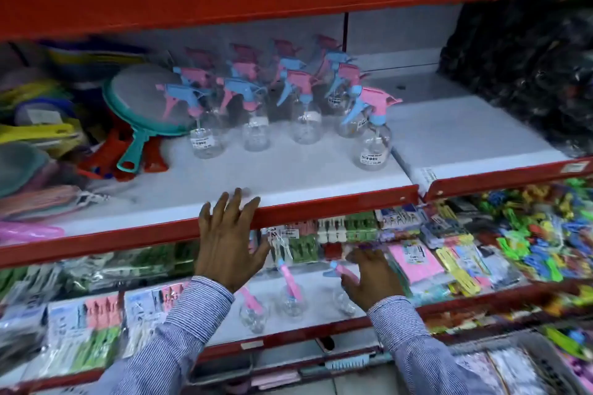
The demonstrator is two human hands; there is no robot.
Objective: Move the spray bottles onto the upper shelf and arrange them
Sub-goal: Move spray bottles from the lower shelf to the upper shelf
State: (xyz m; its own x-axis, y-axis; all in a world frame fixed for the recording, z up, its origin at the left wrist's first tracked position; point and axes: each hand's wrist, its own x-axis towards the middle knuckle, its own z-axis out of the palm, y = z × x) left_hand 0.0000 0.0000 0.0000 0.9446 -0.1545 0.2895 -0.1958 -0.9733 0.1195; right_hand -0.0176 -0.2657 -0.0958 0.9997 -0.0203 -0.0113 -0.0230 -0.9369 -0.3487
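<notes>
Several clear spray bottles with pink and blue trigger heads stand on the white upper shelf (288,176); the nearest one (372,135) stands at the front right of the group. Three more spray bottles stand on the lower shelf (308,324): one at the left (253,311), one in the middle (290,293), one at the right (343,282). My left hand (227,244) hovers with fingers spread in front of the upper shelf's red edge. Down at the lower shelf, my right hand (369,279) is open, fingers at the right bottle's head, with no closed grip visible.
Teal and red round paddles (144,106) and coloured plastic goods crowd the upper shelf's left. A dark bag (529,74) fills its right end, with bare white shelf between. Packets of clothes pegs (529,234) and hanging packs (83,324) flank the lower bottles.
</notes>
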